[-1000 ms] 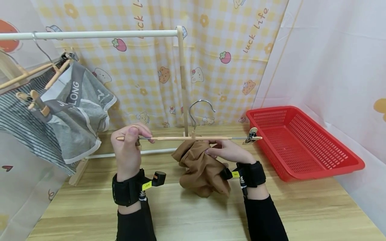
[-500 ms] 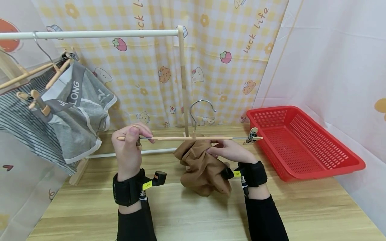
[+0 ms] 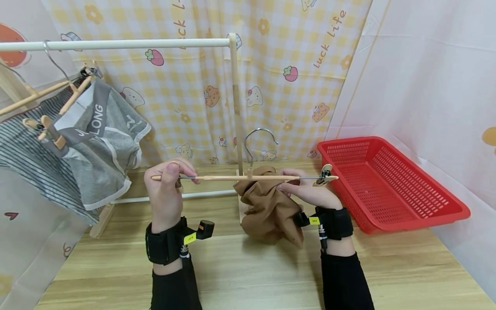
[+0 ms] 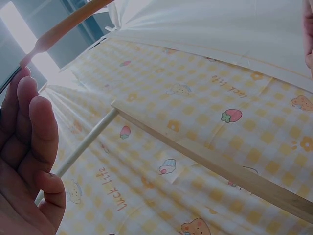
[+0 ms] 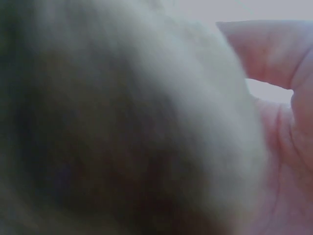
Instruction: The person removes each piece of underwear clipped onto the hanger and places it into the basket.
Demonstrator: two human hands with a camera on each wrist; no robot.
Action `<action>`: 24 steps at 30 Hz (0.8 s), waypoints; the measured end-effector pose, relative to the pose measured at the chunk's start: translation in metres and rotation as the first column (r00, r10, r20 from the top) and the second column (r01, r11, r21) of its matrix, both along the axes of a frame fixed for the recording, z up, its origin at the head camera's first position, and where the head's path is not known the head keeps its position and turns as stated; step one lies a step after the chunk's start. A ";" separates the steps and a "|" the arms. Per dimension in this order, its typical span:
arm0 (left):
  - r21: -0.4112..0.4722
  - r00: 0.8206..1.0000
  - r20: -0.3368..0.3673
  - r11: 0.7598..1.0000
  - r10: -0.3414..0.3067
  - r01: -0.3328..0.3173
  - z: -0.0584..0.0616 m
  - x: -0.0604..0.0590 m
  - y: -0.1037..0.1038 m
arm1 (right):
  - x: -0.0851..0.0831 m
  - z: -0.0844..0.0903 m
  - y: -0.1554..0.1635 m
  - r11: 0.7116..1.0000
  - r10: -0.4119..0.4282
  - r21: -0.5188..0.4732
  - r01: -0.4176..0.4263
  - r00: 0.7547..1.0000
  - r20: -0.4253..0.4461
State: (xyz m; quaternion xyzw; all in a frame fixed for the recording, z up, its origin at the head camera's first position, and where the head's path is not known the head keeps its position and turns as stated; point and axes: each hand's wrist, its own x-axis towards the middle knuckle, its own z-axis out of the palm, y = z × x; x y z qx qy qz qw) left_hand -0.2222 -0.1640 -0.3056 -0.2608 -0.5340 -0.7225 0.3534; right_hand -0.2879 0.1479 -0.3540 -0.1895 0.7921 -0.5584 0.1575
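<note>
We held a bunched brown cloth (image 3: 271, 213) below and partly behind the clip hanger (image 3: 221, 178), thumb and fingers of our right hand (image 3: 310, 192) pinching it, some fingers hidden. Our left hand (image 3: 166, 185) gripped the hanger's left end, thumb against fingers. We had a red basket (image 3: 420, 221) to the hanger's right, grey shorts (image 3: 106, 137) hanging to its left, and a checked curtain (image 3: 193, 120) behind it.
</note>
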 end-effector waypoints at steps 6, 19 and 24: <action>0.007 1.000 -0.004 1.000 -0.001 0.001 0.000 0.000 0.000 | -0.004 -0.001 0.004 0.993 0.075 -0.083 -0.084 0.992 -0.106; 0.003 1.000 -0.015 1.000 0.002 -0.002 0.000 0.000 -0.001 | -0.007 -0.002 0.009 0.995 0.054 -0.079 -0.064 0.991 -0.122; 0.004 1.000 -0.014 1.000 0.003 -0.003 0.001 -0.001 -0.001 | -0.007 -0.001 0.012 0.996 0.039 -0.070 -0.050 0.988 -0.148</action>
